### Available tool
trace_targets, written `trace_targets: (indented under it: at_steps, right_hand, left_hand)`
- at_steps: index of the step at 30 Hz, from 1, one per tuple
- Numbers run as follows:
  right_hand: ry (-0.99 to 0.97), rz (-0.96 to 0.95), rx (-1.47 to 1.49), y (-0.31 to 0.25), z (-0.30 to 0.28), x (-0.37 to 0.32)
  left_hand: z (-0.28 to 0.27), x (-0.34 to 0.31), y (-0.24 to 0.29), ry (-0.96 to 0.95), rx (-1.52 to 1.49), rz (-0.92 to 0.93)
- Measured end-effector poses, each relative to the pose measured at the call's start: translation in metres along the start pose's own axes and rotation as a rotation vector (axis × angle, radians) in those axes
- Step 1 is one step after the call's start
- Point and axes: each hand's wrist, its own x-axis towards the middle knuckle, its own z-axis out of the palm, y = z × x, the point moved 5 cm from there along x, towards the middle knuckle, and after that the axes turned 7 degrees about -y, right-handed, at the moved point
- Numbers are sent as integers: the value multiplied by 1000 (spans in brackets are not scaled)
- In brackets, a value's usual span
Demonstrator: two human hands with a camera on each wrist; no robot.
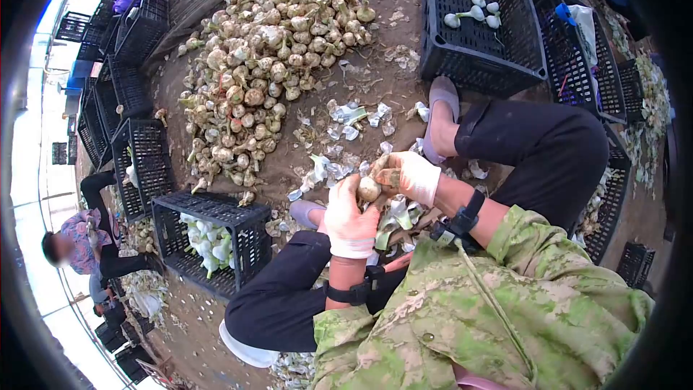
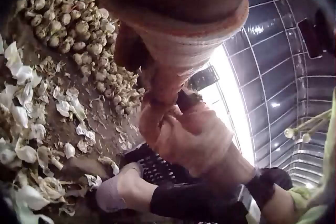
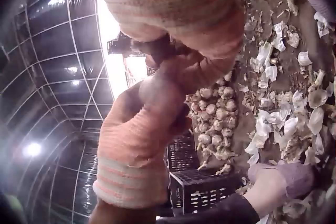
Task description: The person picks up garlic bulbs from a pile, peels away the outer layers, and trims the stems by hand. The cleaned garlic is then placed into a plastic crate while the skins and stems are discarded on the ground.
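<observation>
In the head view a garlic bulb (image 1: 369, 188) sits between my two gloved hands, low over the ground in front of me. My left hand (image 1: 350, 220) holds it from the left with thumb and fingers curled round it. The fingers of my right hand (image 1: 411, 175) pinch at its upper right side. Both gloves are pale pink with soiled fingertips. From the left wrist, my right hand (image 2: 184, 134) shows closely bunched against the left one. In the right wrist view the left hand (image 3: 136, 145) meets the right, and fingers hide most of the bulb.
A large heap of unpeeled garlic (image 1: 267, 58) lies ahead. Peeled bulbs lie in a black crate (image 1: 249, 245) at left and another crate (image 1: 433, 50) at upper right. Loose skins (image 1: 346, 115) litter the ground between my feet. Another person (image 1: 83, 242) sits at far left among stacked crates.
</observation>
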Motion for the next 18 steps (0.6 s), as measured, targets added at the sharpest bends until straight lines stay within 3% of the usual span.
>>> trace_targets:
  at_steps: [1, 2, 3, 5, 7, 9, 10, 13, 14, 15, 16, 17, 18]
  right_hand:
    - [1, -2, 4, -2, 0, -2]
    - [-21, 3, -142, -7, 3, -4]
    - [-41, 8, -290, -10, 6, -6]
    - [-28, 22, -278, -8, 13, -9]
    - [10, -188, -507, -18, 16, -13]
    - [49, -150, -496, -12, 5, -9]
    - [114, -108, -495, -13, 3, -9]
    - [174, -63, -653, -13, 6, -12]
    - [127, -264, -869, -14, 16, -13]
    - [74, -473, -1083, -14, 29, -16]
    - [107, -204, -785, -13, 27, -17]
    - [141, -185, -476, -7, 14, -9]
    - [298, -217, -261, -11, -10, -3]
  left_hand:
    - [-1, -1, -2, -7, -103, -42]
    - [-1, -3, -3, -61, -298, -161]
    - [-2, -4, -4, -65, -296, -157]
    - [13, -16, -24, -136, -1210, -541]
    - [27, -16, -22, -84, -1504, -646]
    - [30, -13, -21, -203, -1388, -667]
    - [30, -11, -26, -214, -1172, -668]
    - [36, -16, -31, -159, -820, -358]
    - [39, -13, -24, -144, -743, -360]
    - [47, -12, -34, -38, -877, -449]
    - [47, -10, -45, 57, -1062, -617]
    - [42, -3, -44, 150, -1248, -782]
    - [36, 0, -35, 359, -1340, -867]
